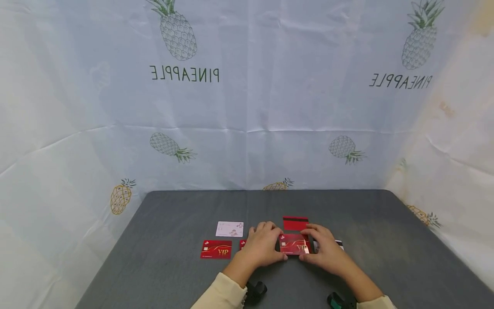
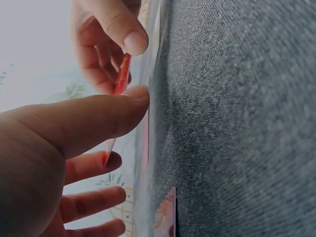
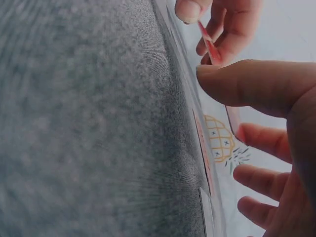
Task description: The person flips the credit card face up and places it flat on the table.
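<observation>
Between my two hands is a red VIP card [image 1: 292,243], raised off the grey table and turned with its printed face toward me. My left hand [image 1: 262,243] pinches its left edge between thumb and forefinger. At the opposite edge, my right hand [image 1: 326,252] pinches it the same way. Seen from the left wrist, the card [image 2: 123,74] stands nearly edge-on above the table surface. The left thumb [image 2: 108,116] covers part of it there. In the right wrist view the remaining fingers [image 3: 261,180] of the right hand spread apart without holding anything.
On the grey table [image 1: 173,274] a red card with a black stripe [image 1: 295,223] lies behind the hands. To the left are a white card [image 1: 229,229] and another red VIP card [image 1: 216,249]. The hands partly hide a red card [image 1: 242,243] and a striped card [image 1: 339,243]. Pineapple-print cloth [image 1: 247,159] surrounds the table.
</observation>
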A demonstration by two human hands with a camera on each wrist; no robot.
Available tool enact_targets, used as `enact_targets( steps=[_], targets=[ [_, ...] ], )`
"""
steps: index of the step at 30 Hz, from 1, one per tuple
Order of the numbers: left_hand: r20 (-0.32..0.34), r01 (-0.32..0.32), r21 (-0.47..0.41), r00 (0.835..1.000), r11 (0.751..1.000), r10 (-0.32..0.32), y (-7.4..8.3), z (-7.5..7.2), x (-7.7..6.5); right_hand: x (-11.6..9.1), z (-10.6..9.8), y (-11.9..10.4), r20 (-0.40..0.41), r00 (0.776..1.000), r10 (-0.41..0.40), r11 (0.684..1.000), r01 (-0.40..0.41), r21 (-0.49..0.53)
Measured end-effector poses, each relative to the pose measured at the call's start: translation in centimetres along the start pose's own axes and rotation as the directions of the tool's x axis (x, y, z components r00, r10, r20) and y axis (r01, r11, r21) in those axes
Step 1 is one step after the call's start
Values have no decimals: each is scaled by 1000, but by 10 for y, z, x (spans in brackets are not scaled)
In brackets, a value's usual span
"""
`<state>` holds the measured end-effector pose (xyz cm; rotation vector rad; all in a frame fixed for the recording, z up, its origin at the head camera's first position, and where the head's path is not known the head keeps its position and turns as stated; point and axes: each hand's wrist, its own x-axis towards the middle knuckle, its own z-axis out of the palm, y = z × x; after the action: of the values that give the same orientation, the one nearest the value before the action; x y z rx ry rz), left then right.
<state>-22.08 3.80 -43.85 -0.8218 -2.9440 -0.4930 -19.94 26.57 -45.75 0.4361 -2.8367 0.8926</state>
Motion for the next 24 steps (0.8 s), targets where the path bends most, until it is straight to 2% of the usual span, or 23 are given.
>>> enact_targets(
  steps=[10,24],
  targets=[
    [128,14,6,992,1000,-14,-3,6,-2,0,2,8,128,990,52,999,-52,-1],
    [145,17,-19,989,1000,-14,-4,10,-1,-3,3,8,147,987,60,998,-62,6]
  ],
)
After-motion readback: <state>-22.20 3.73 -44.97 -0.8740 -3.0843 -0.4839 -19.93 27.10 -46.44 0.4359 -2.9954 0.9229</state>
